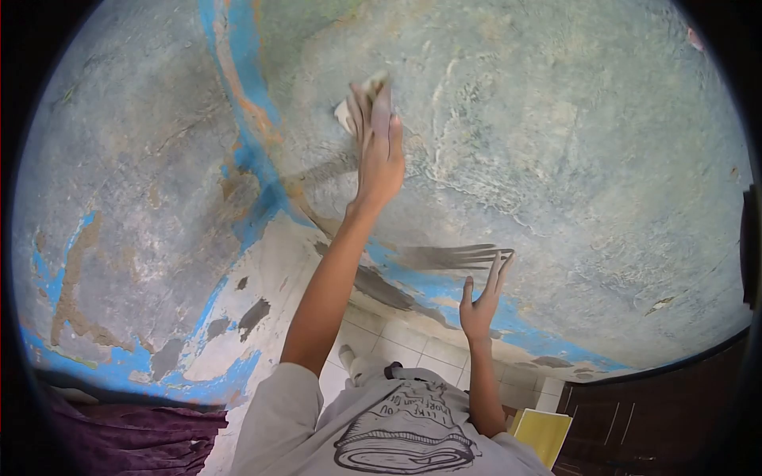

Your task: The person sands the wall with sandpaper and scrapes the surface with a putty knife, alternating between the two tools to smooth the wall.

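Note:
My left hand (382, 163) reaches up against a rough grey-green wall (571, 159) with patches of peeling blue paint. Its fingers are closed over a pale, folded piece of cloth or paper (344, 116); edges stick out at the side and above the fingertips. Motion blur hides the exact kind. Lower down and to the right, my right hand (481, 308) is raised with the fingers stretched out and the thumb apart. Its fingertips are at or close to the wall, casting long shadows to the left, and nothing shows in it.
A blue paint strip (250, 155) runs down the wall, with bare plaster patches around it. Below are white floor tiles (397, 355), a purple cloth (135, 436) at lower left, a yellow panel (543, 435) and dark cabinets (619, 424) at lower right.

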